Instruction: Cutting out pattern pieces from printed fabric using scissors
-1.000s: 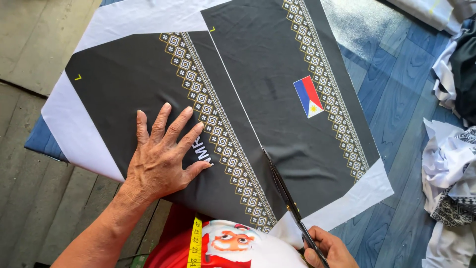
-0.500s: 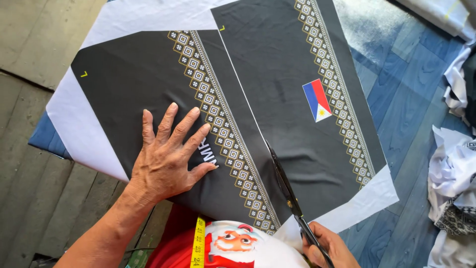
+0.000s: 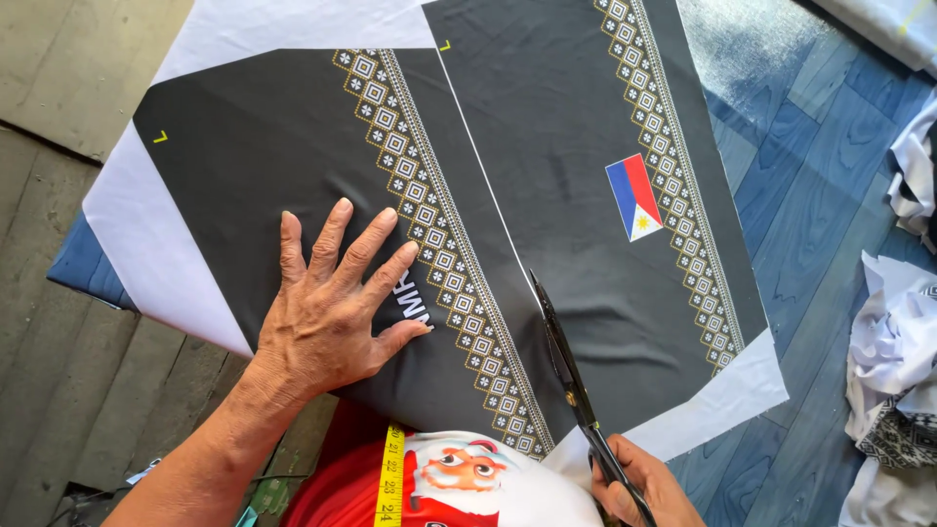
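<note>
The left hand (image 3: 327, 312) lies flat on the dark cloth (image 3: 293, 156), fingers spread wide, pressing it down on the bench (image 3: 791, 224). The right hand (image 3: 649, 488) is closed around the handles of the scissors (image 3: 571, 385), low by the person's body. The blades are nearly together and point away from that hand, up along the thin white line that runs between the two dark printed pieces. A patterned band (image 3: 459, 283) runs just beside the left hand's fingertips, between them and the blades. A small flag patch (image 3: 634, 197) sits on the far piece, beyond the scissors. A yellow tape measure (image 3: 390, 478) hangs just below the left hand's thumb. White scraps (image 3: 893, 361) lie well off to the right. To cut well, it looks best to keep the flat hand close to the line so the cloth cannot slip, keep fingers away from the blades, and take long, slow snips that stay on the white line.
</note>
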